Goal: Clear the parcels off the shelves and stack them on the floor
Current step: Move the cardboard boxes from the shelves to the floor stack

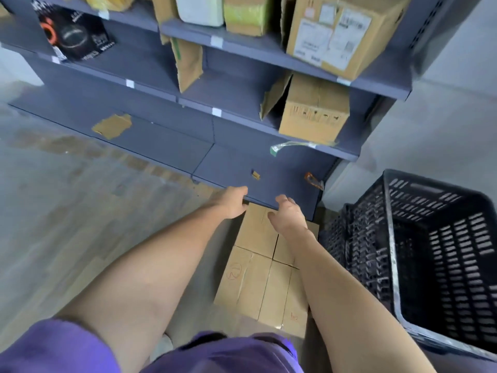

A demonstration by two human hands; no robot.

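Both hands down at the floor stack, placing or squaring a parcel: the stacking half of the task, by the look of it. Left hand (231, 201) at the far left corner of the brown boxes (265, 267) on the floor, fingers curled and tucked under the lip of the bottom shelf (161, 141); whether gripping a box or merely touching it, impossible to tell. Right hand (286, 212) above the far box, fingers loosely bent, holding nothing visible. Boxes laid flat, side by side, far end reaching in beneath the shelf edge.

Still to clear: a cardboard box (313, 114) on the shelf above, a labelled carton (333, 36) higher up, a black printed box (76, 36) to the left, more parcels along the top.

Next, probably: hands drawn back and up, then a reach for the nearest box on the shelves. Shelf lip directly over the knuckles, so worth pulling back before rising. Black crate (441, 254) close on the right, hemming that side; open floor (67, 197) to the left, the better room for swinging a load down.
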